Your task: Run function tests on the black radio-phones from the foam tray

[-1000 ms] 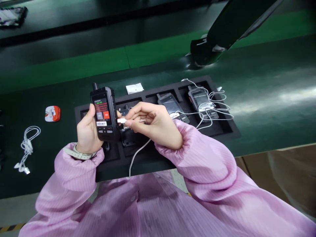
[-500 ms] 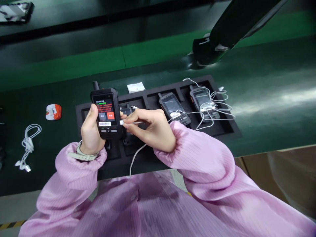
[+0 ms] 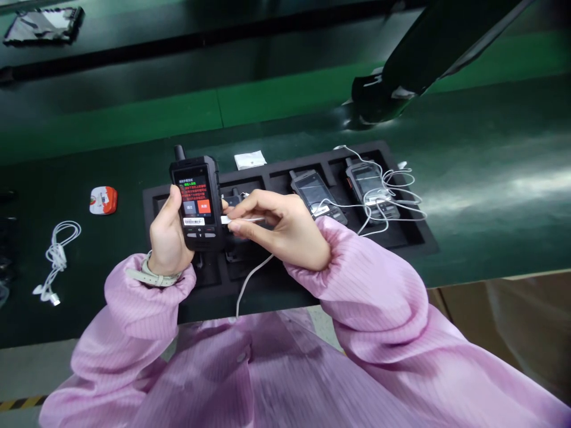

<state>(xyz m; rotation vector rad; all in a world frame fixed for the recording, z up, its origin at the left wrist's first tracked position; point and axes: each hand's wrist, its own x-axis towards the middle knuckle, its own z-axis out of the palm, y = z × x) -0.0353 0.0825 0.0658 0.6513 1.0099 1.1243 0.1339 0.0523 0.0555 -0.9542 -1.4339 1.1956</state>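
My left hand [image 3: 166, 238] grips a black handheld radio-phone [image 3: 197, 201] upright, its lit screen showing red text and two buttons. My right hand [image 3: 279, 227] pinches the white plug [image 3: 226, 220] of a white cable [image 3: 250, 279] and presses it against the device's right side. The cable hangs down toward my pink smock. Both hands hover over a black foam tray [image 3: 410, 229]. Two more black devices [image 3: 317, 195] [image 3: 370, 189] lie in the tray's right slots, tangled with white earphone wires [image 3: 397, 199].
On the dark green bench sit a coiled white earphone set [image 3: 54, 258] at the left, a small red and white tin [image 3: 103, 200], and a white slip of paper [image 3: 250, 160] behind the tray. A dark lamp arm [image 3: 414, 59] slants overhead at the upper right.
The plug in my right hand has closed the small gap and now touches the device's side. The device and both hands shifted slightly right in view.
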